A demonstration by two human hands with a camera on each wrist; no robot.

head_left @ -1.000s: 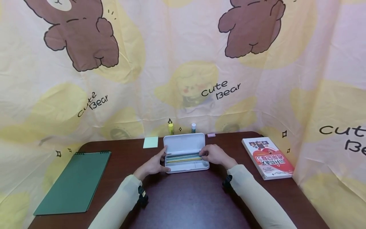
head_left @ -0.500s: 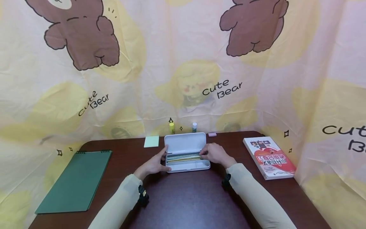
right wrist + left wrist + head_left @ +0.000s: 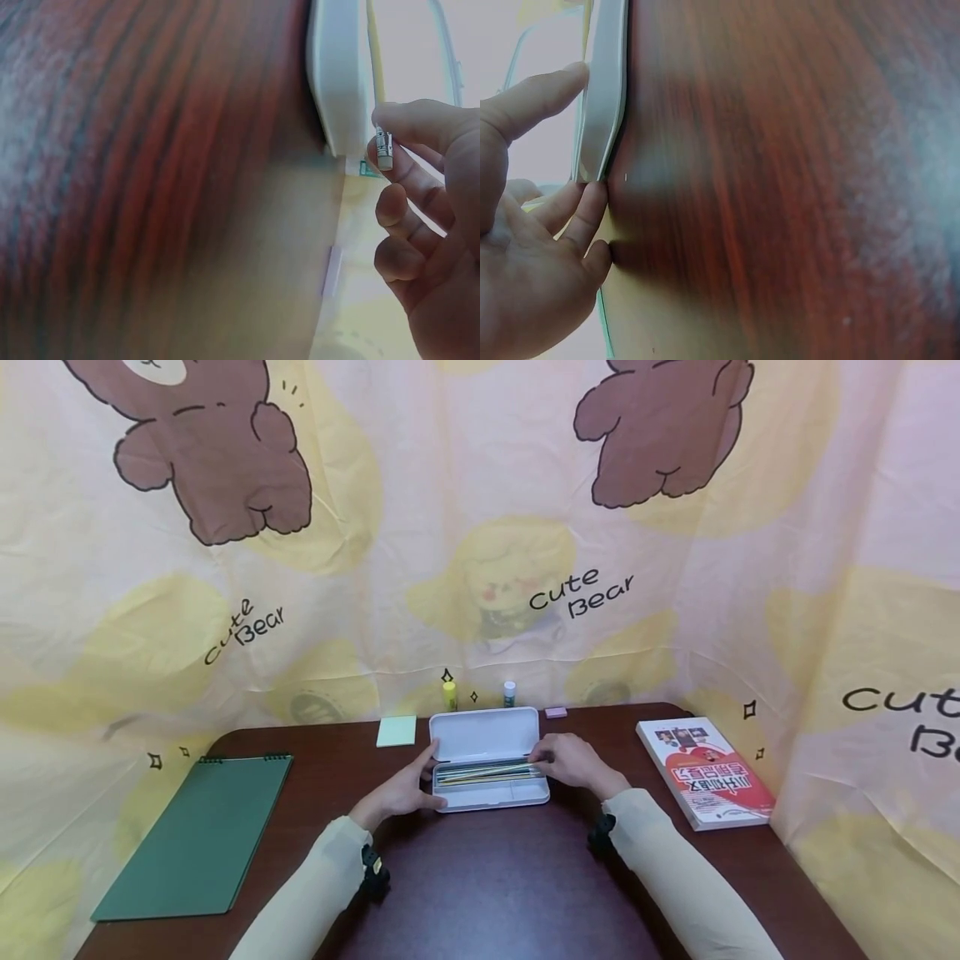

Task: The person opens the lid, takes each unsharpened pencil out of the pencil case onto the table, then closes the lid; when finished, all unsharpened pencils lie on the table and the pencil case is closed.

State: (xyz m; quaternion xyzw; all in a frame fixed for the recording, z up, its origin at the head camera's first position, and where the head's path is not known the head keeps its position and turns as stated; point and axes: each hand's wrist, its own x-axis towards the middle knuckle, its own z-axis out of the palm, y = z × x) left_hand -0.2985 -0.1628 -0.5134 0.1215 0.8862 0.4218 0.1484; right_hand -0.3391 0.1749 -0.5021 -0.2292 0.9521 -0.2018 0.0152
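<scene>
A white pencil case (image 3: 484, 737) lies with its lid raised in the middle of the table; several pencils (image 3: 468, 768) are in its rear compartment. My left hand (image 3: 401, 789) holds the case's left end, the thumb against its front wall and fingers around the end, as the left wrist view shows of the case (image 3: 604, 90). With thumb and index finger my right hand (image 3: 573, 762) pinches a yellow pencil (image 3: 377, 60) near its white-tipped end. That end is raised a little above the right side of the case, while the far end slopes down among the other pencils.
A green spiral pad (image 3: 198, 835) lies at left and a red-and-white book (image 3: 708, 777) at right. Behind the case are a light green notepad (image 3: 396, 732), a yellow bottle (image 3: 450, 697), a blue-and-white tube (image 3: 509, 695) and a pink eraser (image 3: 556, 713). A printed curtain (image 3: 480, 568) hangs behind.
My right hand has moved slightly right, drawing the yellow pencil's end up and to the right out of the row. The left hand stays on the case.
</scene>
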